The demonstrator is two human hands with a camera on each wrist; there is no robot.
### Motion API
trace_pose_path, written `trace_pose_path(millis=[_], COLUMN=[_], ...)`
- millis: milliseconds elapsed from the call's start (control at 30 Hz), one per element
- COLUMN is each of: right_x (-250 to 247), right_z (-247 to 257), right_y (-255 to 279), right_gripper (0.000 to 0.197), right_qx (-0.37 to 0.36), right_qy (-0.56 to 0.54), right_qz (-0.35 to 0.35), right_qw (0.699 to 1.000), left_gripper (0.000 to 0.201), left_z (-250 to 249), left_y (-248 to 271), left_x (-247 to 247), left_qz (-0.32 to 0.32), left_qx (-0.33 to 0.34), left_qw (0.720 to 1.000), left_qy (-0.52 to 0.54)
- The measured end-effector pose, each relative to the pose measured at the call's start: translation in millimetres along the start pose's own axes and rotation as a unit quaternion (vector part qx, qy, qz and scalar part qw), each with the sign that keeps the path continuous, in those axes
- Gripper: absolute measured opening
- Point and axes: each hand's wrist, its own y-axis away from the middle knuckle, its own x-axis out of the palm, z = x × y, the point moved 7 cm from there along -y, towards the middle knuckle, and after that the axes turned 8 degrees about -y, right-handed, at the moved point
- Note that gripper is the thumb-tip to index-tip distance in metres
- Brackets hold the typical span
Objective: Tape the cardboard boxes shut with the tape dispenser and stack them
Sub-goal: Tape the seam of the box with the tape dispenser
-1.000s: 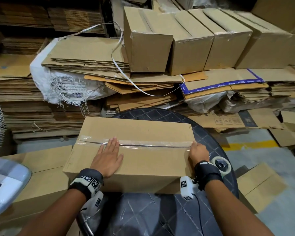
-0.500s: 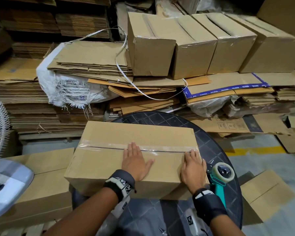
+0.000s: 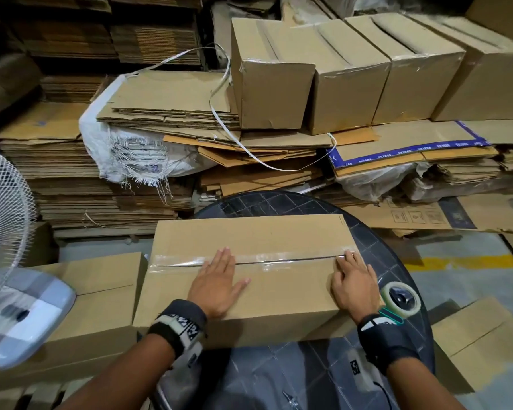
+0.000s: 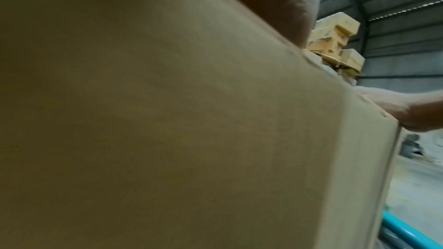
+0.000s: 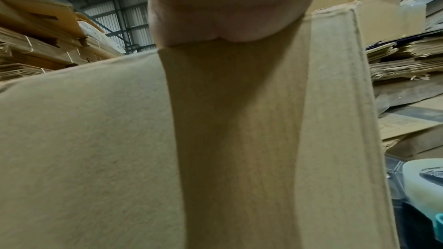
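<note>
Cardboard box (image 3: 249, 235) lies on the round dark counter (image 3: 376, 241), a strip of clear tape (image 3: 279, 258) along its top seam. Left hand (image 3: 216, 282) rests flat on the lid, fingers straight and together, tips on the tape. Right hand (image 3: 354, 284) presses flat at the box's right end. Tape dispenser (image 3: 400, 300) sits on the counter just beside that hand.
</note>
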Motion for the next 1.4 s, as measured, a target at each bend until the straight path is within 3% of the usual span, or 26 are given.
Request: trace_pose_path(millis=[100, 200, 333, 400, 500, 600, 700, 867, 1000, 1133, 1233, 1400], right_x=[-1, 2, 39, 63, 74, 66, 60, 55, 55, 75, 99, 120], right_z=[3, 24, 103, 135, 144, 130, 120, 118, 130, 193, 239, 235], right_y=[-2, 11, 53, 70, 70, 62, 56, 45, 40, 50, 59, 58], right_gripper=[0.042, 0.039, 0.037, 0.049, 0.071, 0.081, 0.082, 0.065, 0.071, 0.072, 0.064, 0.085], right_qx=[-0.002, -0.018, -0.159, -0.207, -0.188, -0.165, -0.156, -0.156, -0.135, -0.206, -0.252, -0.275], right_qy=[0.004, 0.031, -0.032, -0.025, 0.004, 0.001, -0.006, -0.025, 0.003, 0.001, 0.010, 0.074], right_qz=[-0.001, -0.008, 0.031, 0.050, 0.074, 0.075, 0.066, 0.049, 0.081, 0.142, 0.190, 0.254], right_qw=[1.000, 0.999, 0.986, 0.977, 0.979, 0.983, 0.985, 0.986, 0.988, 0.968, 0.949, 0.924], left_gripper=[0.097, 0.111, 0.117, 0.117, 0.111, 0.108, 0.104, 0.099, 0.105, 0.116, 0.107, 0.106], left_z=[41, 48, 41, 43, 67, 107, 125, 120, 115, 115, 106, 107], left_y=[21, 27, 18, 18, 30, 48, 57, 54, 53, 49, 48, 45], left_x=[2, 4, 3, 5, 6, 3, 2, 4, 3, 3, 4, 6], left_qz=[-0.016, -0.011, -0.001, 0.003, -0.001, -0.021, -0.041, -0.064, -0.057, -0.067, -0.078, -0.071], left_qx=[-0.037, -0.044, -0.060, -0.053, -0.059, -0.104, -0.127, -0.129, -0.140, -0.117, -0.053, -0.037], left_qw=[0.999, 0.999, 0.998, 0.999, 0.998, 0.993, 0.990, 0.990, 0.988, 0.990, 0.994, 0.995], left_qy=[-0.005, -0.002, 0.008, 0.003, -0.015, -0.047, -0.051, 0.005, -0.017, -0.043, -0.049, -0.055])
